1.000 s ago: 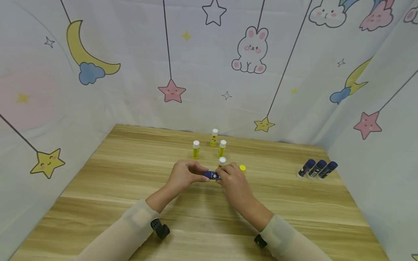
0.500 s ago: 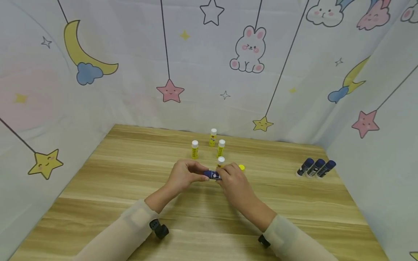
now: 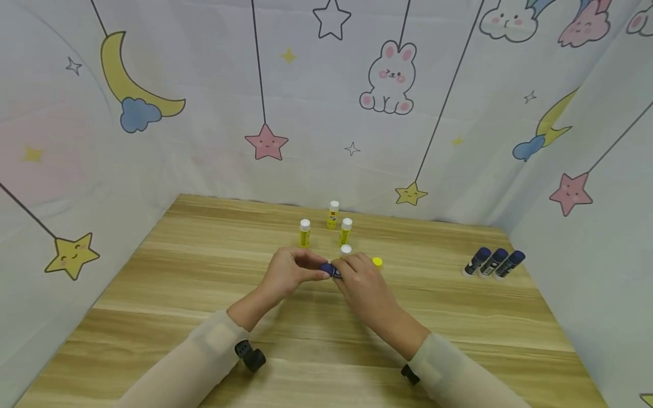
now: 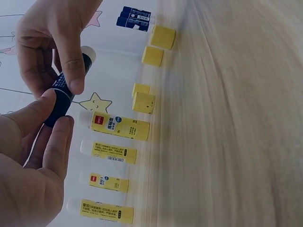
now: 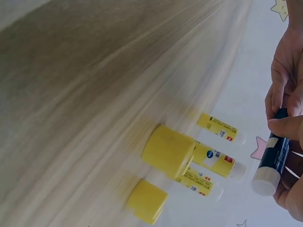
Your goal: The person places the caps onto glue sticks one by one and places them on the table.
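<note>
A dark blue glue stick (image 3: 329, 269) with a white end is held level between both hands above the table. My left hand (image 3: 285, 275) pinches its blue cap end with thumb and fingers. My right hand (image 3: 364, 286) grips the body, its fingers covering most of it in the head view. The glue stick's white end (image 5: 266, 182) sticks out past the right hand in the right wrist view. Just beyond the hands stand several yellow glue sticks (image 4: 120, 126) with white ends. Yellow caps (image 4: 163, 37) stand near them on the table; the hands hide most of these in the head view.
Three dark blue glue sticks (image 3: 494, 263) stand in a row at the right side of the wooden table (image 3: 204, 249). A white curtain (image 3: 204, 56) with printed stars and moons hangs behind the table and along its sides.
The fingers of my right hand have shifted left along the glue stick, closer to the left hand, and cover more of it. Both hands have risen slightly in the head view.
</note>
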`<state>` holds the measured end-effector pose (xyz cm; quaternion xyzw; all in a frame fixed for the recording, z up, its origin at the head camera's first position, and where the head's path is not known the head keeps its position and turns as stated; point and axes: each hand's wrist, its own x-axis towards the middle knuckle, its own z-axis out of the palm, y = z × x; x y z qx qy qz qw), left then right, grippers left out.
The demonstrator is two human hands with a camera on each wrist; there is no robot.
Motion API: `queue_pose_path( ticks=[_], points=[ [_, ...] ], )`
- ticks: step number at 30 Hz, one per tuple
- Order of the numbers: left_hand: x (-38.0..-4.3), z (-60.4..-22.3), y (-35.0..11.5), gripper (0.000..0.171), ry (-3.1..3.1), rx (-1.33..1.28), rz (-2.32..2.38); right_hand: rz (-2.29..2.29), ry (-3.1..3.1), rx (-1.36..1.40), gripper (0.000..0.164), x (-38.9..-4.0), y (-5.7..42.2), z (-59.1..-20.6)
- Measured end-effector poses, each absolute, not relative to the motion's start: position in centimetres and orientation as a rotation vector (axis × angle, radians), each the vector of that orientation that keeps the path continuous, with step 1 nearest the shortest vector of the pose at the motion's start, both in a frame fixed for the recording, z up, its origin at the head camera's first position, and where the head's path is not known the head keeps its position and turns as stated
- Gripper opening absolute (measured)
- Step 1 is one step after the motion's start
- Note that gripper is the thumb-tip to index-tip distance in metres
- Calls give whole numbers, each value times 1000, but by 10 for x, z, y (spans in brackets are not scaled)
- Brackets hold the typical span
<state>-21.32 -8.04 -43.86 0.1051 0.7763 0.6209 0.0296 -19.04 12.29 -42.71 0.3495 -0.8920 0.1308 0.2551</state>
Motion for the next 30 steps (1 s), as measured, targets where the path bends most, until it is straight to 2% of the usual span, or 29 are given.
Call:
queue_pose_path(
  ticks=[19,30],
  points=[
    [-213,-435,-75,28,2204,340,2020,395,-2387,943,24,-191,119,-429],
    [-217,-439,-80,22,2335,274,1926,529,-2519,728,34,-190,140,-425]
  ],
)
